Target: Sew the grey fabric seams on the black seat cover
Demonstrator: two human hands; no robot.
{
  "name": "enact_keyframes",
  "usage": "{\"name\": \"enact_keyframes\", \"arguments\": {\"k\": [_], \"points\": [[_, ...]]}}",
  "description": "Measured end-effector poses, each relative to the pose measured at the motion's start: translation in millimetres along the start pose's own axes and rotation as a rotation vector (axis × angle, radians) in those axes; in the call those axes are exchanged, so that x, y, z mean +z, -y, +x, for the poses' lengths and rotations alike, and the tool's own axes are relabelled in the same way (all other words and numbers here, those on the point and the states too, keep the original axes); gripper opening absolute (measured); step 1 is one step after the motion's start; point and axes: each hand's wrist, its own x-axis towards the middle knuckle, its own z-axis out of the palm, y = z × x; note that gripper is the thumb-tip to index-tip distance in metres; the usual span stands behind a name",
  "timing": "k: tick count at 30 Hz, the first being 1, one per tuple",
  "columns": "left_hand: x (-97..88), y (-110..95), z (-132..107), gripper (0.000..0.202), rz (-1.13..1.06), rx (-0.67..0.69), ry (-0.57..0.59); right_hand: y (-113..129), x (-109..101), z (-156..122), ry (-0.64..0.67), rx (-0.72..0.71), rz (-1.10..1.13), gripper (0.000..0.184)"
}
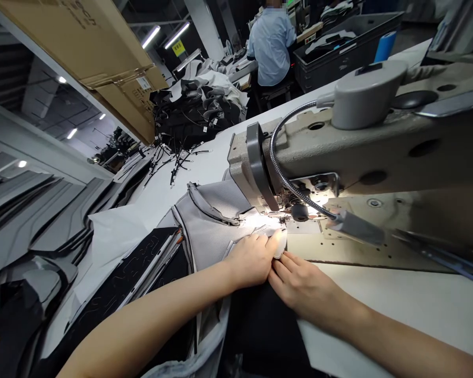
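Note:
Grey sewn fabric (pixel 211 239) with dark piping lies on the bed of a sewing machine (pixel 307 147), its edge close to the lit needle area. My left hand (pixel 254 257) presses down on the fabric just in front of the needle, fingers bent and pinching its edge. Beside it, touching, my right hand (pixel 301 278) has its fingers closed on the same edge. A small white patch of material (pixel 280 247) shows between the two hands. Black fabric (pixel 260 325) hangs below them toward me. The fingertips are partly hidden.
Scissors (pixel 437 254) lie on the machine bed at right. A flexible lamp (pixel 355 226) reaches over the bed. Stacked grey panels (pixel 63 210) and a heap of fabric pieces (pixel 205 100) lie left and behind. A co-worker (pixel 271 44) sits near a grey bin (pixel 339 58).

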Motion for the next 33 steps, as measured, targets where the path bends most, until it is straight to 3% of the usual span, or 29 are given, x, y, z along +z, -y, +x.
{"name": "enact_keyframes", "arguments": {"k": [2, 9, 12, 18, 23, 27, 33], "points": [[-2.8, -2, -1, 0.062, 0.002, 0.002, 0.041, -2, -3, -1, -0.014, 0.009, 0.014, 0.025], [0.6, -8, -4, 0.058, 0.07, 0.035, 0.037, -1, 1, -11, -0.124, 0.055, 0.019, 0.031], [-5.3, -3, -3, 0.06, -0.038, 0.043, 0.042, -1, 2, -10, -0.139, 0.063, 0.015, 0.031], [-25.2, 10, 7, 0.06, -0.288, -0.09, 0.148, -2, 0, -10, -0.13, 0.057, 0.024, 0.032], [-26.2, 13, 9, 0.05, -0.383, -0.045, 0.099, 3, 1, -12, -0.087, 0.099, 0.044, 0.039], [-24.7, 10, 9, 0.038, -0.335, 0.0, 0.117, 5, 3, -11, -0.084, 0.117, 0.022, 0.034], [-24.4, 5, 11, 0.056, -0.213, -0.023, 0.162, 5, 5, -13, -0.098, 0.105, 0.015, 0.035]]}}
